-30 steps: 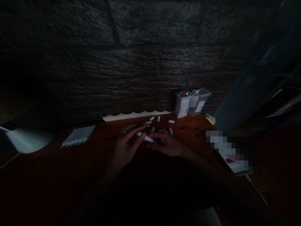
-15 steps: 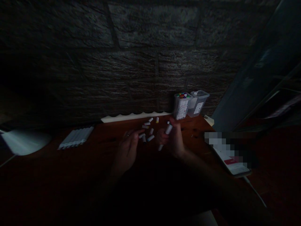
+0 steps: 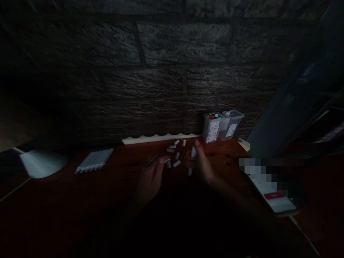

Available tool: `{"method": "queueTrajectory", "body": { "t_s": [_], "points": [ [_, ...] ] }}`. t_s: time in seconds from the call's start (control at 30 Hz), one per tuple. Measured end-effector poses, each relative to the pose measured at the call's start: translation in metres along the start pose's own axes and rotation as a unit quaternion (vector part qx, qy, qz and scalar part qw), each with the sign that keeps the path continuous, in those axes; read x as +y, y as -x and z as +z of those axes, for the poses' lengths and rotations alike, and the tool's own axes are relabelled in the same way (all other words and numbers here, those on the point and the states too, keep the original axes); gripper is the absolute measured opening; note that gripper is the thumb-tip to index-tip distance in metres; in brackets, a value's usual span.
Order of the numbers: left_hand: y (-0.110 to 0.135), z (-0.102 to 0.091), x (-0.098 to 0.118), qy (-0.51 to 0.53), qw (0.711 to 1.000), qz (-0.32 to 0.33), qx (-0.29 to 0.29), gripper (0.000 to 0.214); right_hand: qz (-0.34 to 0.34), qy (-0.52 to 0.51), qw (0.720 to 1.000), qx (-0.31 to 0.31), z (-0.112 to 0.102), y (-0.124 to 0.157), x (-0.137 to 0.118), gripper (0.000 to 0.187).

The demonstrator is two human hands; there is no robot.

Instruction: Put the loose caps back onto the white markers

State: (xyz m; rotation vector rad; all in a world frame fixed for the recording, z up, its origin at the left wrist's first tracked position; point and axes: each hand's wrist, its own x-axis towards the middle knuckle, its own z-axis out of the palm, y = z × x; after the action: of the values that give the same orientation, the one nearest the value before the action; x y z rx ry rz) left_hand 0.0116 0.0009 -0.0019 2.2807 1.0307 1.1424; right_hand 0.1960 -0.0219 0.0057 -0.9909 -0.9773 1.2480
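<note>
My right hand [image 3: 201, 163] is wrapped round a white marker [image 3: 192, 163] held nearly upright, its thumb near the marker's upper end. On the dark wooden table to its left lie several loose marker caps, among them a white cap with a yellow end [image 3: 184, 143] and a white cap with a bluish end [image 3: 176, 163]. My left hand [image 3: 152, 175] reaches in at the left of these caps. Its thumb and fingers close on a small white marker cap [image 3: 167, 159]. Dim light blurs the fingertips.
Several white markers [image 3: 94, 160] lie in a row at left, near a white lamp-like object [image 3: 44, 163]. Against the brick wall stand a clear box of markers [image 3: 212, 129] and another clear box [image 3: 231, 125]. A phone [image 3: 276, 197] with a cable lies at right.
My left fingers have come down onto a cap at the left of the group. The marker in my right hand has tipped more upright. The whole view has shifted slightly.
</note>
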Motion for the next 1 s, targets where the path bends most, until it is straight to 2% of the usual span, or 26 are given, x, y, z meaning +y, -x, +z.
{"method": "queueTrajectory", "body": {
  "t_s": [0.1,0.17,0.27,0.4,0.47,0.5,0.6,0.7,0.77,0.83,0.93,1.0],
  "points": [
    [-0.002,-0.002,-0.003,0.004,0.999,-0.024,0.023,0.041,-0.035,0.033,0.993,0.107,-0.004,0.002,-0.009,0.052],
    [-0.002,-0.003,-0.004,0.005,0.999,-0.025,0.030,0.041,-0.080,0.098,0.975,0.182,-0.011,0.006,-0.022,0.049],
    [-0.002,-0.004,-0.005,0.009,0.999,-0.024,0.033,0.040,-0.173,0.186,0.928,0.272,-0.030,0.005,-0.050,0.053],
    [-0.002,-0.003,-0.006,0.026,0.998,-0.033,0.039,0.040,-0.277,0.234,0.875,0.322,-0.062,-0.019,-0.103,0.046],
    [-0.001,-0.002,-0.005,0.036,0.998,-0.024,0.035,0.040,-0.355,0.289,0.823,0.337,-0.080,-0.035,-0.131,0.045],
    [0.000,-0.001,-0.005,0.042,0.998,-0.020,0.030,0.039,-0.373,0.336,0.793,0.345,-0.088,-0.042,-0.144,0.046],
    [0.000,0.001,-0.002,0.061,0.998,-0.019,0.018,0.039,-0.325,0.502,0.714,0.365,-0.109,-0.059,-0.169,0.046],
    [0.000,0.001,0.000,0.081,0.996,-0.016,0.012,0.037,-0.213,0.626,0.665,0.348,-0.118,-0.068,-0.170,0.047],
    [0.000,0.000,0.001,0.085,0.996,-0.010,0.017,0.037,-0.160,0.670,0.654,0.313,-0.119,-0.073,-0.159,0.048],
    [-0.001,-0.002,0.000,0.081,0.996,-0.007,0.026,0.037,-0.145,0.689,0.654,0.275,-0.119,-0.079,-0.146,0.039],
    [-0.002,-0.002,-0.002,0.071,0.997,-0.015,0.034,0.037,-0.171,0.696,0.658,0.232,-0.117,-0.083,-0.133,0.017],
    [-0.002,-0.002,-0.003,0.065,0.997,-0.017,0.037,0.037,-0.201,0.691,0.657,0.225,-0.113,-0.079,-0.130,0.017]
  ]
}}
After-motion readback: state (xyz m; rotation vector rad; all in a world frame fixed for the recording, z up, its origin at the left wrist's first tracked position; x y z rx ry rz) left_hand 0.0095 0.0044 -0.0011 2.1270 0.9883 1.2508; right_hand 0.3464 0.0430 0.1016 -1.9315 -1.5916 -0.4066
